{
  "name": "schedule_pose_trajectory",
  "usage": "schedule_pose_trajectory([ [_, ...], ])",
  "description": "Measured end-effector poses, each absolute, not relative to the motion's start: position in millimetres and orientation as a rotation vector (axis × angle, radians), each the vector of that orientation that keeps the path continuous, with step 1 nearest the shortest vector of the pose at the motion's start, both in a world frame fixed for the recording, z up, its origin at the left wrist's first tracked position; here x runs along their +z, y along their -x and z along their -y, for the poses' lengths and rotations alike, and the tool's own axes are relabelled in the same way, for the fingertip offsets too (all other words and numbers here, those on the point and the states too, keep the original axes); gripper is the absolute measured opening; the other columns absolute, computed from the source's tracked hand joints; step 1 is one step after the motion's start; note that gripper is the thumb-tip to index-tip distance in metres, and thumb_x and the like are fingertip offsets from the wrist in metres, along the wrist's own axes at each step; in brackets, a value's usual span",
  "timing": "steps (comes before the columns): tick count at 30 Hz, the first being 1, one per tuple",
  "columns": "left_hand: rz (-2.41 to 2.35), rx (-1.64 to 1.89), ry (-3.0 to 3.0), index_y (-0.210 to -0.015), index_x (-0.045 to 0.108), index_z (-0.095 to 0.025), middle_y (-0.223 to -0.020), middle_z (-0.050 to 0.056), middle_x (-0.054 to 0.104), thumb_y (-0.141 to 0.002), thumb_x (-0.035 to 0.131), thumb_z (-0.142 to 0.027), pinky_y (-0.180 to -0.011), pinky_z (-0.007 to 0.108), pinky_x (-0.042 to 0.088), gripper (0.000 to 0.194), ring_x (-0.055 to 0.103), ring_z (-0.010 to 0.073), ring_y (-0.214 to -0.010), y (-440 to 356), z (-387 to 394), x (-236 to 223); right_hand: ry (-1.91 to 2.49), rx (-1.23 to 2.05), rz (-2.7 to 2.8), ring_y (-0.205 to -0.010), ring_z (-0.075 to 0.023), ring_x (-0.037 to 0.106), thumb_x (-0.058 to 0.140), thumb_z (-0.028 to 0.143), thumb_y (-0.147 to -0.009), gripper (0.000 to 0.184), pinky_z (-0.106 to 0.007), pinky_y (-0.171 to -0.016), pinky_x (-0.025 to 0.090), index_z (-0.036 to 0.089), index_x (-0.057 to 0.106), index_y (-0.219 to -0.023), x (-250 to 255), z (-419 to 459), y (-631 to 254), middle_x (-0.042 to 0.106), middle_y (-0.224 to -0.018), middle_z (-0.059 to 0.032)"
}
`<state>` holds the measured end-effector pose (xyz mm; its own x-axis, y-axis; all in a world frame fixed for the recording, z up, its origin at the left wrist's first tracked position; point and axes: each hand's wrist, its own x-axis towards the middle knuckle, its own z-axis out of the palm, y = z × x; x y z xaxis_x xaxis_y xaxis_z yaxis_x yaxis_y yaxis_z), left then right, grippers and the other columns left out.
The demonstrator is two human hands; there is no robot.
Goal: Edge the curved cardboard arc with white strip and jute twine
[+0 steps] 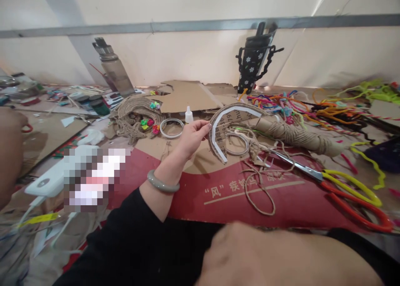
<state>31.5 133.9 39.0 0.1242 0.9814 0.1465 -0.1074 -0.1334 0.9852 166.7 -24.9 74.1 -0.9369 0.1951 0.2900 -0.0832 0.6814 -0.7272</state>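
Note:
My left hand (pixel 196 137), with a pale bangle on its wrist, pinches the left edge of a curved cardboard piece (pixel 237 116). Jute twine runs along its outer rim, and white double-sided tape lines the face turned to me. Blurred and very close to the camera, my right hand (pixel 243 252) crosses the bottom of the view; its fingers do not show clearly. Under the curved piece lie a tape roll (pixel 245 146) and loose twine (pixel 270 198). A small white glue bottle (pixel 188 115) stands just behind my left hand.
Large scissors (pixel 315 173) and a wound twine roll (pixel 300 135) lie to the right, near coloured pipe cleaners (pixel 290 105). A twine-covered craft piece (pixel 134 117) sits left. Two drink bottles (pixel 117 71) (pixel 253 61) stand behind. Another person's hand (pixel 11 152) enters at far left.

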Motion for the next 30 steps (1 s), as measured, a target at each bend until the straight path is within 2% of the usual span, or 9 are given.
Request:
schedule_pose_trajectory([
  [2, -0.955, 1.256, -1.278, -0.075, 0.068, -0.015, -0.061, -0.002, 0.060, -0.071, 0.072, -0.031, -0.054, 0.020, 0.040, 0.017, 0.047, 0.0055, -0.053, -30, -135, 39, 0.327, 1.049, 2.356, -0.068, -0.0091, 0.061, 0.057, 0.027, -0.087, 0.009, -0.021, -0.065, 0.048, 0.019, 0.062, -0.087, 94, -2, -169, 0.069, -0.080, -0.0005],
  [3, -0.949, 1.263, -1.261, -0.075, 0.068, -0.016, -0.062, -0.002, 0.060, -0.070, 0.072, -0.032, -0.054, 0.020, 0.040, 0.018, 0.048, 0.0054, -0.053, -29, -136, 38, 0.525, 1.048, 2.245, -0.066, -0.0089, 0.060, 0.059, 0.026, -0.085, 0.009, -0.021, -0.062, 0.047, 0.019, 0.062, -0.082, 97, -16, -172, 0.068, -0.075, -0.0001],
  [5, -0.936, 1.284, -1.212, -0.078, 0.069, -0.016, -0.064, -0.002, 0.061, -0.069, 0.073, -0.035, -0.054, 0.019, 0.040, 0.021, 0.049, 0.0055, -0.055, -27, -138, 37, 0.877, 1.081, 1.969, -0.055, -0.0087, 0.055, 0.060, 0.032, -0.083, 0.022, -0.021, -0.054, 0.044, 0.018, 0.058, -0.067, 93, -48, -181, 0.061, -0.060, 0.0010],
  [8, -0.927, 1.298, -1.138, -0.082, 0.070, -0.018, -0.066, -0.002, 0.061, -0.069, 0.074, -0.037, -0.055, 0.020, 0.041, 0.024, 0.051, 0.0057, -0.056, -24, -140, 37, 1.165, 1.276, 1.567, -0.043, -0.0077, 0.047, 0.060, 0.051, -0.079, 0.041, -0.021, -0.043, 0.038, 0.018, 0.050, -0.057, 71, -93, -191, 0.051, -0.048, 0.0023],
  [13, -0.888, 1.240, -1.127, -0.082, 0.072, -0.019, -0.067, -0.002, 0.063, -0.070, 0.075, -0.035, -0.057, 0.021, 0.044, 0.021, 0.053, 0.0057, -0.056, -25, -140, 38, 1.123, 1.273, 1.349, -0.047, -0.0064, 0.050, 0.071, 0.058, -0.066, 0.043, -0.020, -0.045, 0.039, 0.019, 0.057, -0.079, 54, -116, -189, 0.058, -0.064, 0.0034],
  [17, -0.902, 1.219, -1.192, -0.081, 0.074, -0.018, -0.067, 0.000, 0.066, -0.068, 0.076, -0.035, -0.057, 0.021, 0.044, 0.021, 0.055, 0.0071, -0.057, -26, -138, 36, 1.044, 1.243, 1.482, -0.049, -0.0080, 0.049, 0.069, 0.056, -0.068, 0.041, -0.023, -0.047, 0.041, 0.018, 0.055, -0.069, 51, -111, -183, 0.053, -0.059, 0.0028],
  [23, -0.939, 1.232, -1.328, -0.082, 0.074, -0.016, -0.076, 0.003, 0.070, -0.069, 0.074, -0.037, -0.065, 0.023, 0.048, 0.025, 0.059, 0.0098, -0.066, -30, -138, 33, 1.049, 1.117, 1.619, -0.048, -0.0103, 0.048, 0.058, 0.049, -0.078, 0.037, -0.026, -0.051, 0.042, 0.019, 0.051, -0.057, 33, -111, -184, 0.050, -0.049, 0.0024],
  [30, -1.075, 1.457, -1.497, -0.087, 0.069, -0.017, -0.082, 0.004, 0.069, -0.075, 0.069, -0.029, -0.070, 0.024, 0.049, 0.017, 0.061, 0.0120, -0.074, -31, -133, 36, 1.021, 1.064, 1.503, -0.053, -0.0118, 0.051, 0.058, 0.054, -0.078, 0.039, -0.028, -0.055, 0.045, 0.019, 0.055, -0.062, 32, -105, -192, 0.054, -0.056, 0.0009],
])
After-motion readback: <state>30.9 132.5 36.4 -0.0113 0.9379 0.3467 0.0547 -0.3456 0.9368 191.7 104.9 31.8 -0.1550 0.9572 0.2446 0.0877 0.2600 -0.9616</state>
